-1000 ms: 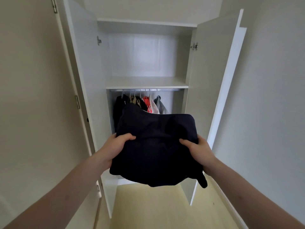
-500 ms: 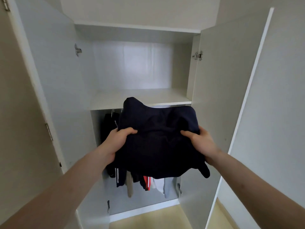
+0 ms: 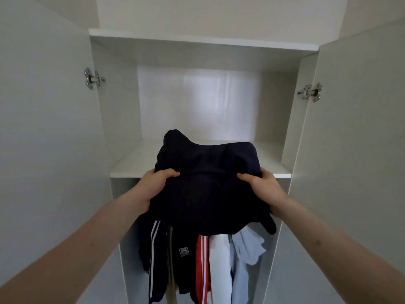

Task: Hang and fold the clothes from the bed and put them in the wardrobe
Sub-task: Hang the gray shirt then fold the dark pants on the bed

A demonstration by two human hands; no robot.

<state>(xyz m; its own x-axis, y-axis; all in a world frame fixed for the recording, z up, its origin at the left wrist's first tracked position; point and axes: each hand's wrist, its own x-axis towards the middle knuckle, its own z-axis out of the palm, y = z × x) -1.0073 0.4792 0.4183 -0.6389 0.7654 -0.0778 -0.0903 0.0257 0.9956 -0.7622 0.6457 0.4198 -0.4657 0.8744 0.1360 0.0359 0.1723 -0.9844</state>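
A folded dark navy garment (image 3: 208,183) is held out in front of the white wardrobe. My left hand (image 3: 153,187) grips its left edge and my right hand (image 3: 265,189) grips its right edge, thumbs on top. The garment's far part reaches over the front edge of the white middle shelf (image 3: 135,163); whether it touches the shelf I cannot tell. Its near edge hangs down below my hands and hides the rail.
Below the shelf hang several clothes (image 3: 219,260): dark with white stripes, red with white stripes, white, pale blue. The left door (image 3: 43,128) and the right door (image 3: 355,139) stand open on either side. A top panel (image 3: 197,38) closes the compartment above.
I have come closer to the wardrobe and both hands have raised the garment forward, from in front of the hanging clothes up to shelf level.
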